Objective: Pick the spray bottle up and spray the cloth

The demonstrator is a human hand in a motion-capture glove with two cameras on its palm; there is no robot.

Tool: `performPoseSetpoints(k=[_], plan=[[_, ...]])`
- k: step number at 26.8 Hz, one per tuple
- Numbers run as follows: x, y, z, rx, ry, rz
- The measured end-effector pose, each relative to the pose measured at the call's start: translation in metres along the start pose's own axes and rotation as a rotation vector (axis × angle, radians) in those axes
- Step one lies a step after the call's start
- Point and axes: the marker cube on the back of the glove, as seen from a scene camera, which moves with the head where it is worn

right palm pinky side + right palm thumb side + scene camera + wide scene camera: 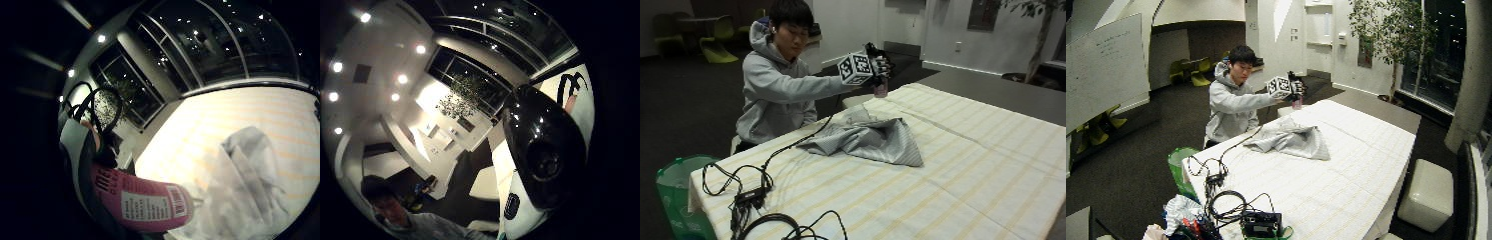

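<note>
My gloved right hand (878,67) grips a pink spray bottle (880,90), holding it in the air above the table's far edge. The bottle's pink body with a white label (145,202) lies close to the palm, and its black spray head (542,150) fills much of the thumb side palm view. A crumpled grey striped cloth (866,140) lies on the table, below and in front of the raised bottle. The cloth (250,185) also shows beneath the bottle in the little finger side palm view. The person's other hand is out of sight.
The table (973,165) carries a pale cloth with yellow stripes. Black cables (753,195) run across its near left corner. A green bag (680,190) stands on the floor beside that corner. A white stool (1425,192) sits at the table's right.
</note>
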Motion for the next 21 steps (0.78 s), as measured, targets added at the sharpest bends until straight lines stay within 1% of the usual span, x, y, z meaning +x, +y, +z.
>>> performPoseSetpoints(k=[5, 9, 15, 21], plan=[[0.042, 0.017, 0.072, 0.019, -0.073, 0.031], [0.073, 0.024, 0.109, 0.006, -0.064, 0.075], [0.111, 0.034, 0.137, -0.064, -0.002, 0.12], [0.135, 0.053, 0.143, -0.133, 0.01, 0.188]])
